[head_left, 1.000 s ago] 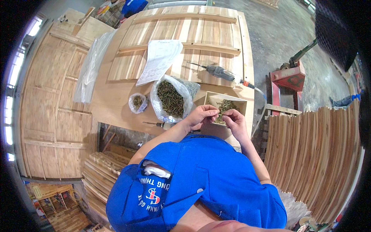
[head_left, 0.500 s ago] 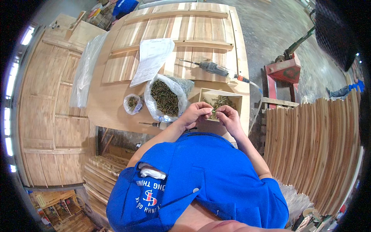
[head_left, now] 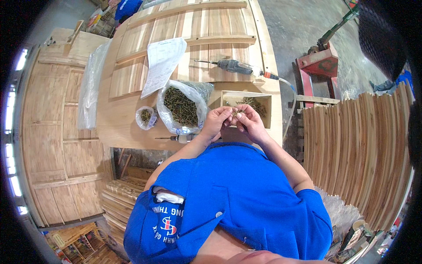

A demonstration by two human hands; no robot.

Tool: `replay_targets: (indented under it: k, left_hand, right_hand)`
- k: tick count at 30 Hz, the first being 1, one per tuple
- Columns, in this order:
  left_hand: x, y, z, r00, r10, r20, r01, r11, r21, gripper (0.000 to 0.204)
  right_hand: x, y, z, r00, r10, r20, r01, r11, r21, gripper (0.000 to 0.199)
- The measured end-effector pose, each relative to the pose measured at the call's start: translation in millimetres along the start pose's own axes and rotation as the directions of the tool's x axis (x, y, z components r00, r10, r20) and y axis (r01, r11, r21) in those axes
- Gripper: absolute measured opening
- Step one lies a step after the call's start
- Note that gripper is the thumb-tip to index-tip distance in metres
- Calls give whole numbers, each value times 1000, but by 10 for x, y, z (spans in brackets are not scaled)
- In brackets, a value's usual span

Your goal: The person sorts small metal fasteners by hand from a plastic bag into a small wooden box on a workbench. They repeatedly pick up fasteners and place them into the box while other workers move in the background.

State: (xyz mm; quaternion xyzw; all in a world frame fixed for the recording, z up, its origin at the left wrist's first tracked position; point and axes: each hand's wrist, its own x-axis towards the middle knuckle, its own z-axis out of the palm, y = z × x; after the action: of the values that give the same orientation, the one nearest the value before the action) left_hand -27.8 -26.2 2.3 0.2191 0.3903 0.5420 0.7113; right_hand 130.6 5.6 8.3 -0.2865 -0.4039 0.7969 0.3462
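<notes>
My left hand [head_left: 216, 122] and my right hand [head_left: 251, 125] meet in front of my body, over the near side of a shallow wooden box [head_left: 269, 97]. Between the pinched fingertips of both hands are small brass-coloured screws [head_left: 238, 112]; fingers partly cover them and their number cannot be told. More screws [head_left: 255, 104] lie loose inside the box. Left of my hands stands an open clear plastic bag [head_left: 166, 115] full of similar screws [head_left: 180, 105]. Beside it is a small plastic bag [head_left: 146, 118] with a few more.
A grey power screwdriver [head_left: 235, 66] with a hose lies on the slatted wooden panel [head_left: 206, 26], near a paper sheet [head_left: 163, 61]. Another driver [head_left: 178, 138] rests at the near table edge. Stacked boards [head_left: 351, 158] and a red pallet jack [head_left: 318, 64] stand at right.
My hands have drawn closer together, and their fingers now overlap around the small screws. The whole view has shifted slightly, moving the table up and left in the picture.
</notes>
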Motion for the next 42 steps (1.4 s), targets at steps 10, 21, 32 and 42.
replay_targets:
  k: [10,21,32,42]
  left_hand:
    - [-15,107,-37,995,-97,38,100,991,-93,24]
    - [-19,175,-33,998,-61,0,61,997,-37,19]
    - [54,408,165,946,325,21,-221,593,774,15]
    - [202,432,80,985,167,50,-110,373,921,23]
  right_hand:
    - [61,-79,69,991,-81,108,88,995,-53,22]
    - [33,-155,-24,999,28,-36,-30,998,-56,5]
    - [68,62,-329,913,195,-358,-56,930,364,30]
    - [-71,24,-437,793,378,-477,146,643,752,38]
